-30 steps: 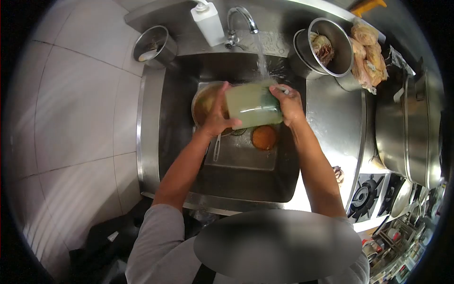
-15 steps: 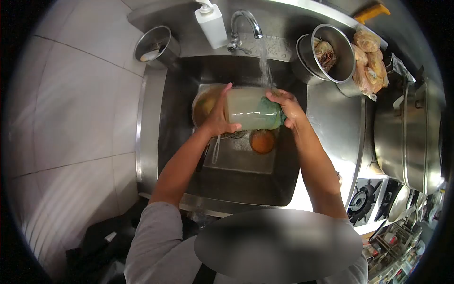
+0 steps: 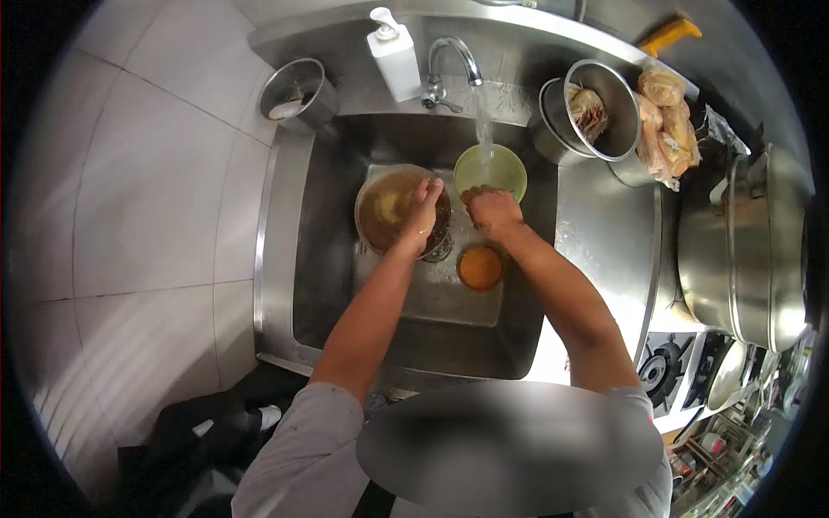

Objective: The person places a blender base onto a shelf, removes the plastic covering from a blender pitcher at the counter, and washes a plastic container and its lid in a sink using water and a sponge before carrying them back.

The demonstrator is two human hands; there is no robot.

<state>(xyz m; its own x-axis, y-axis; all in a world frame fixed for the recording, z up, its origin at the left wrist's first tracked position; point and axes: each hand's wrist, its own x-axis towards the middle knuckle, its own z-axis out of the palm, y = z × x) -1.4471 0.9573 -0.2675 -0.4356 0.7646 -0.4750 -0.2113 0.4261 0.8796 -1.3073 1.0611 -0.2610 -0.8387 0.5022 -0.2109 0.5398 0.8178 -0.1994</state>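
My left hand (image 3: 420, 217) is over the right side of a round bowl (image 3: 370, 233) of cloudy brown liquid, its fingers stretched out and nothing in its grasp. Beside the bowl, a pale green container (image 3: 516, 176) stands upright under the running water, its round mouth facing up. My right hand (image 3: 496, 212) is closed at the container's near rim; what lies inside the fingers is hidden. Below that hand, a small round dish with orange contents (image 3: 480, 268) rests on the sink floor.
Water falls from a curved faucet (image 3: 453, 53) into the steel sink (image 3: 423, 345). A white pump bottle (image 3: 395, 60) and a metal pot (image 3: 298, 93) stand behind. To the right are stacked steel pots (image 3: 623, 138), bagged food (image 3: 669, 129), a large pot (image 3: 734, 259) and a gas burner (image 3: 661, 371).
The green container went from lying sideways between both hands to standing upright under the stream. My left hand let go of it; my right hand moved down and left to its near rim.
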